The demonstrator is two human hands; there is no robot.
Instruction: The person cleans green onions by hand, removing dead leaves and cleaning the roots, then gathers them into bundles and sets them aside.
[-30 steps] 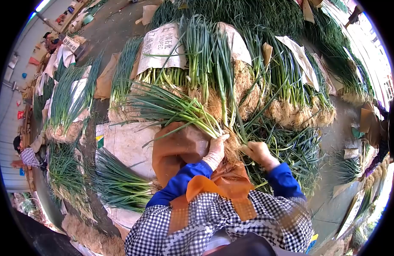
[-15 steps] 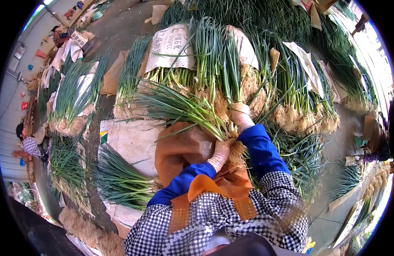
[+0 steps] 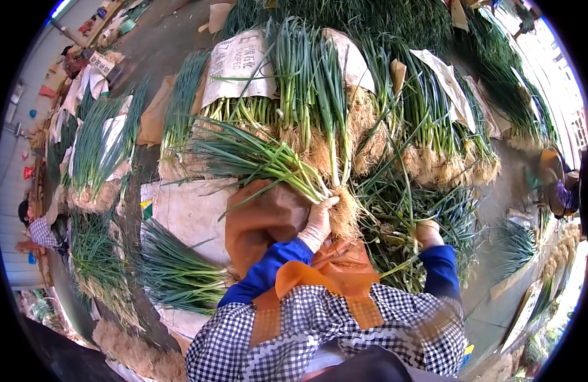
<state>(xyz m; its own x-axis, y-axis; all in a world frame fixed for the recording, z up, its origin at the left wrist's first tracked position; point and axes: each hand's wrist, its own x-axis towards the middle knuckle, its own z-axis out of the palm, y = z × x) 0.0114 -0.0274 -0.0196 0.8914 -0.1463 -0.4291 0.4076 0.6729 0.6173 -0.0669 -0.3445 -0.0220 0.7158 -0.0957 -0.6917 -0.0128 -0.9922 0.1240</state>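
The left hand (image 3: 318, 221) is closed around the base of a green onion bunch (image 3: 278, 159) — its roots (image 3: 346, 213) beside the orange apron (image 3: 265, 219). The right hand (image 3: 428, 234) is over loose greens (image 3: 396, 223) — how open, or holding what, I cannot tell.

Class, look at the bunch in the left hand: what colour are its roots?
The roots are pale tan, shown best in the head view.
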